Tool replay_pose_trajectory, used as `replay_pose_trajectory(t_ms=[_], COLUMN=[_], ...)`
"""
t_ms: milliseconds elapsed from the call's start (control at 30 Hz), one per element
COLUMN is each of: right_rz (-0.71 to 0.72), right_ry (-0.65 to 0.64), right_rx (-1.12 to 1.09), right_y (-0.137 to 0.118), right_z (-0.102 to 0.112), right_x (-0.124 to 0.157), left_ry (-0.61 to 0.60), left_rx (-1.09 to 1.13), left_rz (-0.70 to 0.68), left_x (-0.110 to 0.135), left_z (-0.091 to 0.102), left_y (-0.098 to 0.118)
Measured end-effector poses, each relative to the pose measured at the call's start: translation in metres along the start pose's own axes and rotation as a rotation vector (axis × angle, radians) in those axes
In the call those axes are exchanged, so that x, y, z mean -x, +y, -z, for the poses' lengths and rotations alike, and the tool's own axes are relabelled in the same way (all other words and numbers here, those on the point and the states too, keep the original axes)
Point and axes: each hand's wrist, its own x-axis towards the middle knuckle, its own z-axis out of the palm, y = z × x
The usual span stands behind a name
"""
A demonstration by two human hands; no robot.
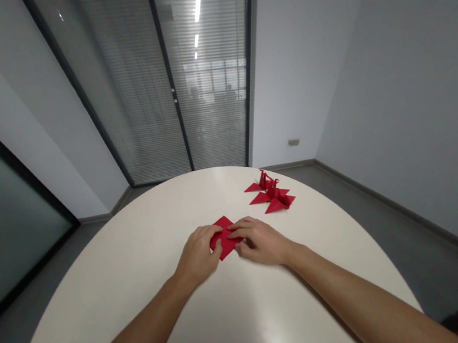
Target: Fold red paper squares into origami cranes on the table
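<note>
One left hand, one right hand, both half-curled on red paper, can't tell whether pinching, three paper cranes beyond, white table

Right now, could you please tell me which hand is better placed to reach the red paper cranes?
Probably the right hand: it is nearer the paper cranes, while the left hand is across the folded red paper.

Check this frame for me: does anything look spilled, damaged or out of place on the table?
Nothing stands out. The left hand and right hand are on the red paper, and the red paper birds sit bunched beyond the right hand. I see no spill or tear on the table, though fine creases are too small to judge.
</note>
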Motion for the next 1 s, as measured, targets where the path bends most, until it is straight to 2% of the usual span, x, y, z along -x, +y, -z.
replay_pose_trajectory(t_ms=[133, 267, 433, 567, 667, 800, 1000], right_rz=[-0.068, -0.147, -0.071, -0.075, -0.099, -0.092, -0.057], right_ry=[0.035, 0.06, 0.068, 0.018, 0.004, -0.005, -0.017], right_rx=[-0.001, 0.008, -0.022, 0.014, 0.031, 0.073, 0.086], right_y=[-0.001, 0.001, 0.007, 0.014, 0.018, 0.016, 0.01], right_z=[0.001, 0.003, -0.001, -0.009, -0.011, -0.006, 0.003], right_x=[-0.001, -0.003, -0.001, 0.003, 0.006, 0.007, 0.004], left_ry=[-0.052, -0.136, -0.219, -0.308, -0.315, -0.286, -0.336], left_rx=[-0.012, -0.03, -0.06, -0.138, -0.195, -0.242, -0.229], left_rz=[-0.117, -0.159, -0.226, -0.166, -0.116, -0.058, -0.047], left_x=[0.003, 0.007, 0.01, 0.011, 0.011, 0.01, 0.01], left_z=[-0.001, 0.0, 0.006, 0.007, 0.003, 0.0, 0.004], left_y=[-0.002, -0.002, 0.003, 0.004, 0.004, 0.003, 0.004])
